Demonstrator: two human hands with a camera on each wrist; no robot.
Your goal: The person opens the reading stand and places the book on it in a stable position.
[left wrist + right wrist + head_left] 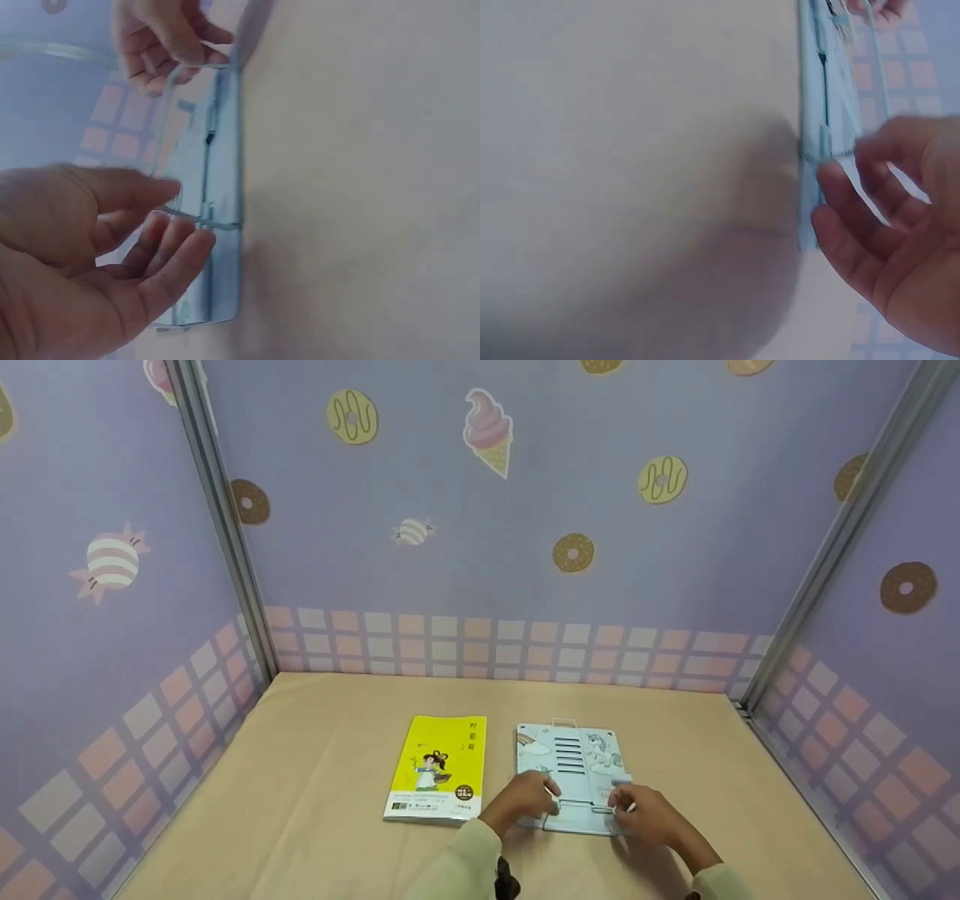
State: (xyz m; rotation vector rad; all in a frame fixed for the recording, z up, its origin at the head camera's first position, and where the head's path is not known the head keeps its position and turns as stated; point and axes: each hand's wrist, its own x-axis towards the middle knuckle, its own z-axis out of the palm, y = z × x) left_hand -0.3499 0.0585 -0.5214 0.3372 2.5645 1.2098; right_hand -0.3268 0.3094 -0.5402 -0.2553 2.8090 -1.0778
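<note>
- Evidently, the light-blue stand (576, 786) is lying on the cloth-covered table (322, 780), just right of the yellow book (439, 754), with its row of dark slots (570, 755) facing up.
- Both hands are working at its near end: the left hand (525, 796) is pinching one side of a thin wire frame (216, 223), and the right hand (651, 814) is pinching the other side, fingertips curled round the wire in each case.
- Judging by its thin, flat plate, the stand is probably being light and stiff, perhaps metal or hard plastic; its smooth printed face is likely offering little grip to dry fingers.
- The wire is looking springy and easier to bend than the plate, so holding it near its two ends, evenly, is seeming wiser than pulling at the middle; for lifting the whole stand, the plate's side edges are offering the firmer hold.
- The fingers are hiding parts of the wire and of the lower corners in the head view.
- Both wrist views are showing the stand nearly edge-on and rather blurred, so how the wire is joining the plate is hard to tell; it may be hinged.
</note>
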